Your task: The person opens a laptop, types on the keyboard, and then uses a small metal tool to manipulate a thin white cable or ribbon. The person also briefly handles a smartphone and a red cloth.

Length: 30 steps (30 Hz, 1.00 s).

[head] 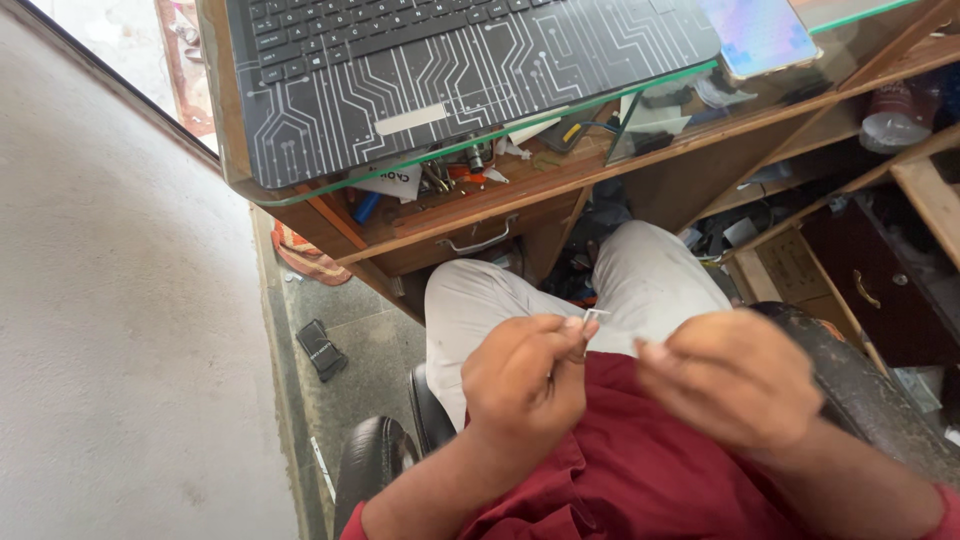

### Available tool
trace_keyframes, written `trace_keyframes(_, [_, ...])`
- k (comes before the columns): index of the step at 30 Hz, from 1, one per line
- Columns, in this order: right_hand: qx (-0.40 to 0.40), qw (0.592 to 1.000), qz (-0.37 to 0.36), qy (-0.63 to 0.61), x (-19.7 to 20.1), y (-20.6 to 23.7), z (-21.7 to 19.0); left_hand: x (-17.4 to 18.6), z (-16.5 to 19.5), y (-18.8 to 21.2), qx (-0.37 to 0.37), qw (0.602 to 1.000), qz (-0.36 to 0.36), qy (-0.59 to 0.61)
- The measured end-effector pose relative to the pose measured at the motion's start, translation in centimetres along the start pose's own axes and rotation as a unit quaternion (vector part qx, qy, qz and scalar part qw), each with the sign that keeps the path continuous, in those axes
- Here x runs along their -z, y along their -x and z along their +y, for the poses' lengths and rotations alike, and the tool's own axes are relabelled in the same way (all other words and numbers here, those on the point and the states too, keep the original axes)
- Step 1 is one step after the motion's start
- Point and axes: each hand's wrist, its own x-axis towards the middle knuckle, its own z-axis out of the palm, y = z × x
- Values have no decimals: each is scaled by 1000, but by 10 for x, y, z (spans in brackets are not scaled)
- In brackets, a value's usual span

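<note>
The left hand (527,372) is curled into a loose fist over the lap, thumb and forefinger pinched together on a small metal pin (594,316). The pin is thin, bright and stiff, with a tiny squared loop at its upper end; its long axis runs up and slightly right out of the fingertips, loop end pointing away from the body toward the desk. Only the looped tip shows clear of the fingers. The right hand (735,376) hangs just beside it, fingers bent inward and drawn close, its thumb tip near the pin but apart from it; whether it holds anything cannot be told.

Both hands hover above a dark red shirt (640,470) of soft, creased cloth and light grey trousers (650,275). The person sits on a black padded chair (375,460) with a glossy armrest. Ahead stands a wooden desk (520,195) with a glass top (300,190), a metal drawer handle and small clutter under the glass. On the glass lies a laptop (420,70) with a circuit-line pattern, and a phone (760,35) with a pastel screen. A small black object (322,348) lies on the grey floor.
</note>
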Motion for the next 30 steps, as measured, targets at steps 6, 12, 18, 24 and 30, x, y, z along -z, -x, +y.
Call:
trace_keyframes(6, [40,999,13,17,-16,4,-3,4,8,-6,-81,996,-21,-37])
trace_keyframes(12, [30,999,18,33,-16,2,-5,5,8,-12,-125,990,-23,-67])
trace_keyframes(18, [59,998,13,30,-18,0,-1,6,8,-12,-130,989,-12,-70])
trace_keyframes(24, [95,992,-17,83,-1,-1,8,5,6,-6,-119,992,-6,-31])
trace_keyframes(30, [-15,999,-15,38,-8,-4,54,-4,-12,3,-97,994,-29,-43])
